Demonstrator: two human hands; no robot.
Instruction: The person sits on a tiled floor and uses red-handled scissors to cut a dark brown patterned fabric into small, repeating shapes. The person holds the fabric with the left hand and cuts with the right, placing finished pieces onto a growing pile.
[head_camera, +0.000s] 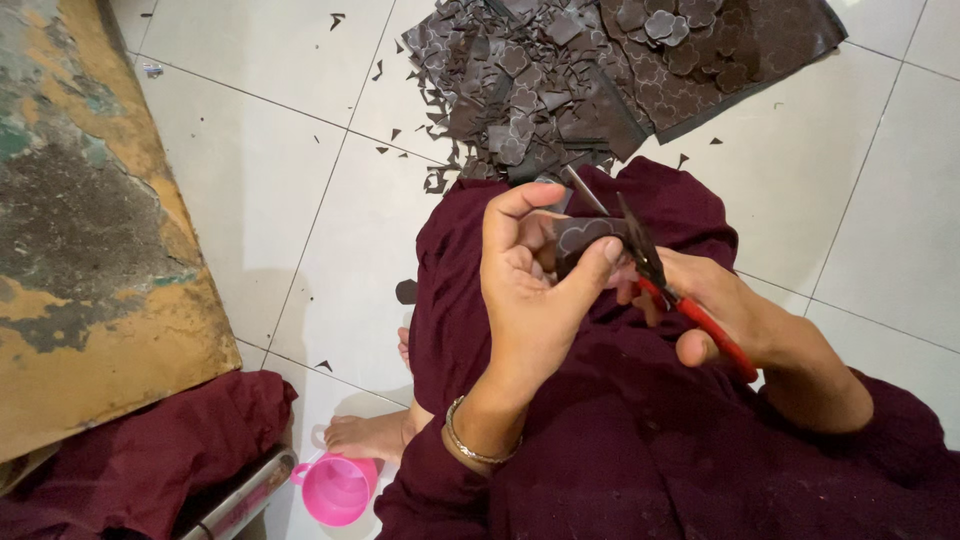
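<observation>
Your left hand (530, 290) is raised in front of you with the palm turned toward your face, thumb arched over the top and fingers curled, pinching a small dark brown piece of sheet material with pale scalloped outlines (585, 238) between thumb and fingertips. Your right hand (725, 310) sits just beside it, lower and to the right, closed through the red handles of a pair of scissors with dark blades (655, 270); the blades point up and away, and stand at the edge of the held piece, touching it. A thin metal bracelet (470, 440) circles your left wrist. The piece you hold is above your lap, over the maroon cloth garment (620, 440) that covers your knees. Beyond your hands, on the white tiled floor (270, 170), lies a heap of dark brown cut shapes and offcuts (590, 70), with small scraps scattered around it. To your left a worn, paint-stained board (90, 230) rests on the floor, and near your bare foot (365, 435) stands a pink plastic cup (335, 490).
</observation>
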